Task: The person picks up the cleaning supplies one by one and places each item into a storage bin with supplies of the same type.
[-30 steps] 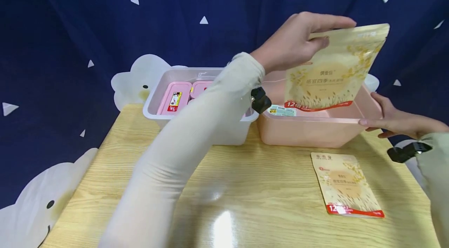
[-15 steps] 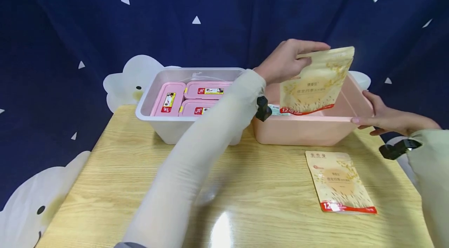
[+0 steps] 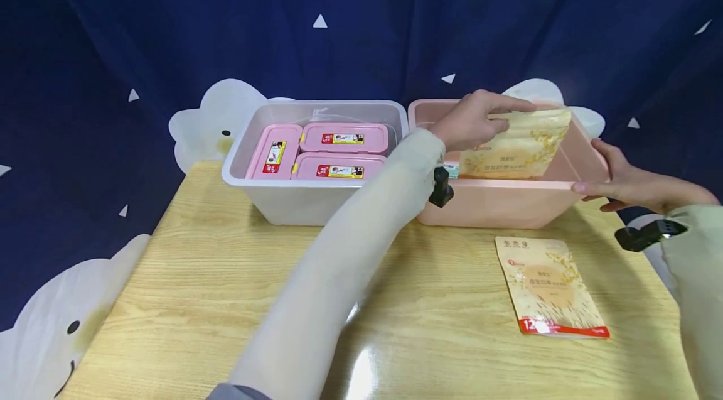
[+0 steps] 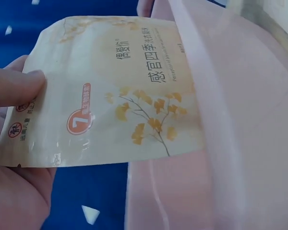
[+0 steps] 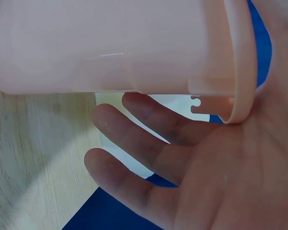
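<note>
My left hand (image 3: pixel 473 121) pinches the top edge of a pale yellow printed pouch (image 3: pixel 516 152). It stands upright, its lower part down inside the pink plastic bin (image 3: pixel 497 206) and hidden behind the front wall. In the left wrist view, the thumb (image 4: pixel 19 86) lies across the pouch's sealed end. At the bin's right end my right hand (image 3: pixel 644 185) holds the rim corner, thumb on the front rim; the right wrist view shows several fingers (image 5: pixel 129 129) stretched out beneath. A matching pouch (image 3: pixel 552 287) with a red bottom band lies flat on the table.
Left of the pink bin stands a white bin (image 3: pixel 294 202) with several pink-lidded boxes (image 3: pixel 341 166) inside. Part of a green-and-white labelled item (image 3: pixel 451 169) shows in the pink bin. Both bins stand on a wooden table (image 3: pixel 226 299) before a dark blue curtain (image 3: pixel 361 61).
My left hand has lowered the pouch from above the pink bin down into it, moving slightly left. The right hand stays at the bin's rim, and the flat pouch lies where it was.
</note>
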The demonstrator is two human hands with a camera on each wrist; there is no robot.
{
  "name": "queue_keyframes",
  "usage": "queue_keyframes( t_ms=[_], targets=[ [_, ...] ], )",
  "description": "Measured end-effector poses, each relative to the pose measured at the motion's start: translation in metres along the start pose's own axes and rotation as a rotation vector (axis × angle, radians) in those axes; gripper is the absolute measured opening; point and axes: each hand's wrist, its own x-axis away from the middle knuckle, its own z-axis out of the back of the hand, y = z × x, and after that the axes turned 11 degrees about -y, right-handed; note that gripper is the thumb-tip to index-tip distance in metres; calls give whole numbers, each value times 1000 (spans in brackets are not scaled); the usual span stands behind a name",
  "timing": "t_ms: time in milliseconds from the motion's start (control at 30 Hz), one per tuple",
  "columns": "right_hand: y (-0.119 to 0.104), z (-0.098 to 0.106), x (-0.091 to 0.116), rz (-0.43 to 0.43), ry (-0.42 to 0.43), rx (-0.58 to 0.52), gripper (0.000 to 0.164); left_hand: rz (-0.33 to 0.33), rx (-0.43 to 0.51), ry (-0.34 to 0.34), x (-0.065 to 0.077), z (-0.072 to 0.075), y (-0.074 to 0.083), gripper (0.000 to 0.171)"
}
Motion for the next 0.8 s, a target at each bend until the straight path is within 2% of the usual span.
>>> queue_keyframes(
  t_ms=[133,267,500,600,800],
  targets=[
    [1,0,1,14,12,1,109,-29,72,17,5,-2,-10,45],
    [0,-1,0,2,28,11,111,-29,110,33,11,-5,-12,45],
    [0,-2,2,-3,32,9,111,-12,76,20,17,-13,-12,45],
    [0,-2,1,-4,44,12,112,-7,71,20,14,-15,-22,46],
    [-1,-2,0,-16,34,10,112,-31,51,32,0,-17,-51,45]
  ],
)
